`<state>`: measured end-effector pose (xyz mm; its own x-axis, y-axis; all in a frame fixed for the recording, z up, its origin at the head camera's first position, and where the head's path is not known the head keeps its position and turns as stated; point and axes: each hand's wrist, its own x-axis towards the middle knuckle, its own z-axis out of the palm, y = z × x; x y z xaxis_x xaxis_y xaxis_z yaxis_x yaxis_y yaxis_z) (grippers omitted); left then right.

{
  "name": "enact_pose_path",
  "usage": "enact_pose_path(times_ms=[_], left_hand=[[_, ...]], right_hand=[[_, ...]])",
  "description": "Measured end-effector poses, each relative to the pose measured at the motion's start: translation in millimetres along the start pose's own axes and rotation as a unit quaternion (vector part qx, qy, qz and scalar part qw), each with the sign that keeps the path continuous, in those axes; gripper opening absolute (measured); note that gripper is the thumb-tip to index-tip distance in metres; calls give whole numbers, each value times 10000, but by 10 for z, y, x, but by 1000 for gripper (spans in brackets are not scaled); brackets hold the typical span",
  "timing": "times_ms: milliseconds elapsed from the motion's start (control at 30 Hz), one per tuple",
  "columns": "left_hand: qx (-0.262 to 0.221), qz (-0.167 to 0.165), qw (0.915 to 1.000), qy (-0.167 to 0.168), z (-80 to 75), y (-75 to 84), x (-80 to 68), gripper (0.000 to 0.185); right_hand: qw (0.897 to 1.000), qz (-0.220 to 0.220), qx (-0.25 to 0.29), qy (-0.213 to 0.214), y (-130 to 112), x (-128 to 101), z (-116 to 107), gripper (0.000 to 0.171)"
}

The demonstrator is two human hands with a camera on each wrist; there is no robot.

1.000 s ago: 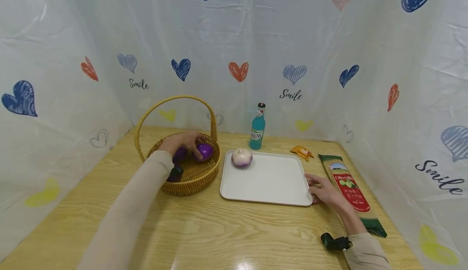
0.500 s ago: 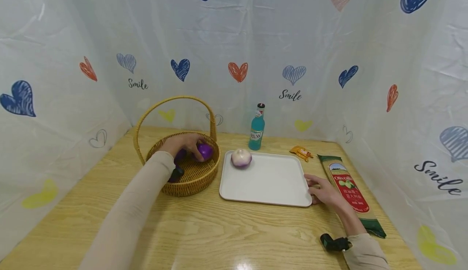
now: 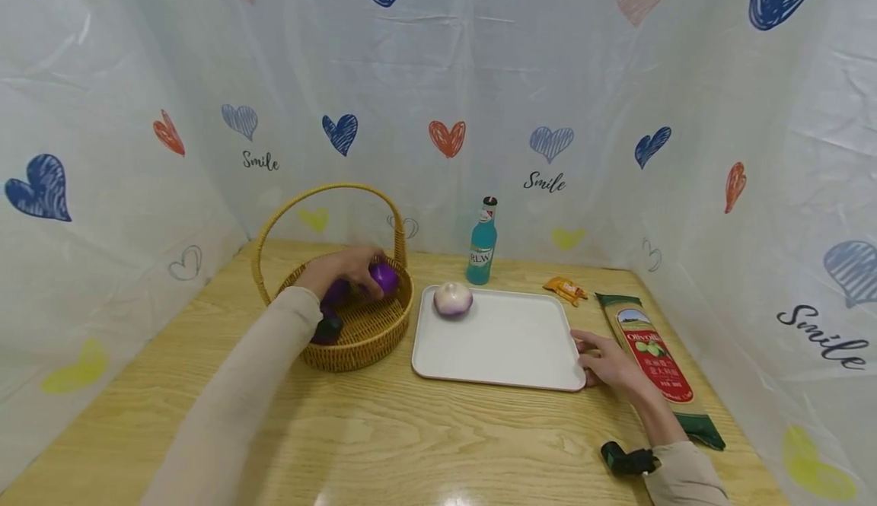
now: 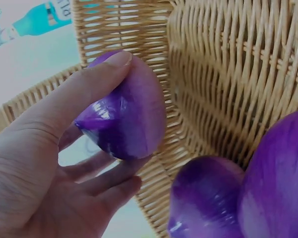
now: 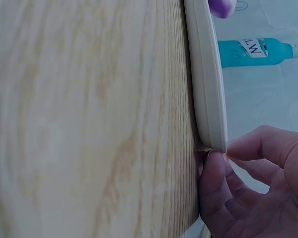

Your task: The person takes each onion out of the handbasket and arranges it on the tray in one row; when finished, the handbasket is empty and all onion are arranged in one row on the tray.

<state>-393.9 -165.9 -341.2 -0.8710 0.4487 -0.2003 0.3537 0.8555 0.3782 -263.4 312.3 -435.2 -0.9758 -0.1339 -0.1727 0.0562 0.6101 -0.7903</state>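
Observation:
My left hand (image 3: 342, 268) reaches into a round wicker basket (image 3: 363, 354) and grips a purple onion (image 3: 385, 278), thumb on one side and fingers on the other. The left wrist view shows this onion (image 4: 134, 109) close to the woven wall, with another purple, onion-like piece (image 4: 203, 198) and a larger smooth purple thing (image 4: 280, 173) beside it. A white tray (image 3: 507, 346) lies right of the basket. At its right edge my right hand (image 3: 608, 361) pinches the rim (image 5: 216, 119) between thumb and fingers. A white-and-purple onion (image 3: 453, 300) sits in the tray's back left corner.
Behind the tray stands a blue bottle (image 3: 483, 247). An orange-wrapped snack (image 3: 566, 290) lies at the back right. A long pasta packet (image 3: 658, 369) lies beyond my right hand. The basket's tall handle (image 3: 329, 189) arches over my left hand. A patterned curtain (image 3: 411, 57) surrounds the table.
My left hand has risen slightly with the purple onion in its grip. My right hand stays at the tray's edge. The head view has tilted a little.

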Motion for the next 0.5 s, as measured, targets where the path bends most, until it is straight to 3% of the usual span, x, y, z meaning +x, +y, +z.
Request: enact_pose_path(times_ms=[300,500], left_hand=[[235,232,9994,82,-91,119,-133,78],[470,650,9968,53,-129,330,-225,74]], right_hand=[[10000,-12,49,4,-16,-4,-7,58],[10000,-46,25,5,4,-6,5,58]])
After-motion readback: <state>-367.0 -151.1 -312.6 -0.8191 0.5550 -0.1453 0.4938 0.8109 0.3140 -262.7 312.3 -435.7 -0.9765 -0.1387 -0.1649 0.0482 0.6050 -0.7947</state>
